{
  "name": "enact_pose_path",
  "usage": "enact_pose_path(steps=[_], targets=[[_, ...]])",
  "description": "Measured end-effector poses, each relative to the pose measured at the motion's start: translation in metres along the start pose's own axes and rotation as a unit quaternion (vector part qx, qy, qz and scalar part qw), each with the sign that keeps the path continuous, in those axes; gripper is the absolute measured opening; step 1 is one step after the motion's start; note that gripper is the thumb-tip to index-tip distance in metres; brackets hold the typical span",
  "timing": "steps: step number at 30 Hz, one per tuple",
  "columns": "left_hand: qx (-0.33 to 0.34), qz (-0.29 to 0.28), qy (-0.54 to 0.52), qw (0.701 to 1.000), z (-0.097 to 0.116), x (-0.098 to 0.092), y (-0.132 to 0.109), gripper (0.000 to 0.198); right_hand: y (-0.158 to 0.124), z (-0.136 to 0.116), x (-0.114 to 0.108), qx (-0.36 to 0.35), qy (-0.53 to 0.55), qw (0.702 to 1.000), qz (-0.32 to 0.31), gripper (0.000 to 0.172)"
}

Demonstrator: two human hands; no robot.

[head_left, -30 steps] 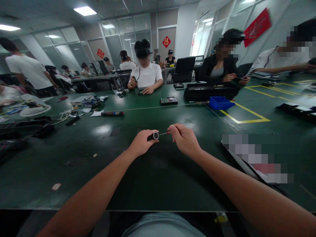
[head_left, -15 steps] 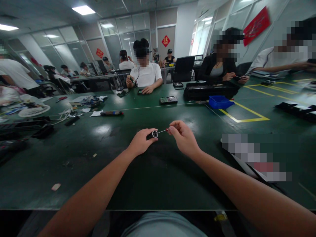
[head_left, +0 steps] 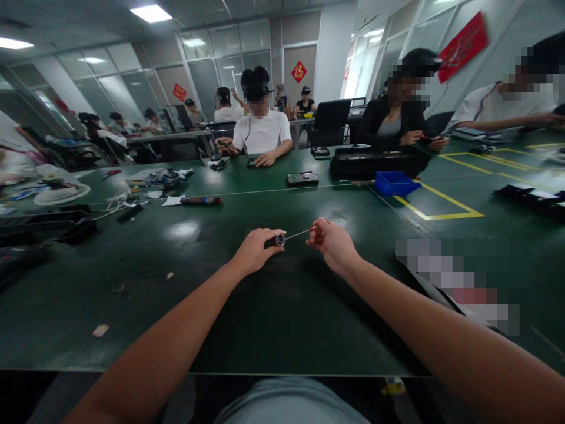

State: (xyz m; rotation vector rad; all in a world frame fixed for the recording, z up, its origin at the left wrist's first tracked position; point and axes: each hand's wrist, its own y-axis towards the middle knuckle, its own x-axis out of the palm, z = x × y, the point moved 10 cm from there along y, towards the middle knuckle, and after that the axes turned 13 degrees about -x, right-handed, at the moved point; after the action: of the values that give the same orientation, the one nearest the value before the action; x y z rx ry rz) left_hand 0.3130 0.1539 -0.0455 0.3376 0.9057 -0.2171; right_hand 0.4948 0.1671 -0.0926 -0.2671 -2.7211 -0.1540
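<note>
My left hand (head_left: 252, 253) is closed round a short black cylinder (head_left: 278, 240) that looks like a small flashlight. Its round open end with a silvery rim faces me and to the right. To the right, my right hand (head_left: 336, 246) pinches a thin screwdriver (head_left: 298, 234), its reddish handle mostly covered by the fingers. The bare metal shaft points left, its tip at the rim of the cylinder; whether it touches is too small to tell. Both hands are just above the green table (head_left: 247, 318).
Beyond my hands lie a pen-shaped tool (head_left: 201, 201), a hard drive (head_left: 302, 178), a blue bin (head_left: 396, 184) and a long black casing (head_left: 377, 163). Cables and a white fan-like part (head_left: 62, 193) are at left. A co-worker (head_left: 261, 132) sits opposite; others sit at right.
My right hand has moved slightly right and its fingers have curled in more. More of the screwdriver shaft shows between the hands. My left hand still holds the cylinder, turned slightly.
</note>
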Motion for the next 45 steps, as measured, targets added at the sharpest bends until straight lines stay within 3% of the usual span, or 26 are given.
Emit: enact_pose_path(steps=[9,17,22,26,38,45], targets=[[-0.023,0.006,0.006,1.000,-0.005,0.002,-0.001,0.041,-0.006,-0.030,0.013,-0.170,-0.127,0.974,-0.076,0.029],[-0.009,0.003,0.009,1.000,-0.001,0.002,-0.002,0.039,-0.015,-0.043,0.027,-0.226,-0.224,0.939,-0.126,0.026],[-0.004,0.016,0.006,1.000,-0.001,-0.001,-0.002,0.039,-0.029,-0.057,0.038,-0.284,-0.285,0.903,-0.153,0.020],[-0.002,0.022,0.002,1.000,-0.002,-0.002,-0.002,0.038,-0.032,-0.058,0.041,-0.289,-0.302,0.893,-0.165,0.019],[-0.009,0.030,-0.001,1.000,-0.004,-0.003,-0.001,0.040,-0.027,-0.048,0.036,-0.260,-0.266,0.916,-0.151,0.020],[-0.013,0.019,-0.005,1.000,-0.004,-0.002,-0.001,0.038,-0.027,-0.058,0.030,-0.278,-0.303,0.904,-0.120,0.022]])
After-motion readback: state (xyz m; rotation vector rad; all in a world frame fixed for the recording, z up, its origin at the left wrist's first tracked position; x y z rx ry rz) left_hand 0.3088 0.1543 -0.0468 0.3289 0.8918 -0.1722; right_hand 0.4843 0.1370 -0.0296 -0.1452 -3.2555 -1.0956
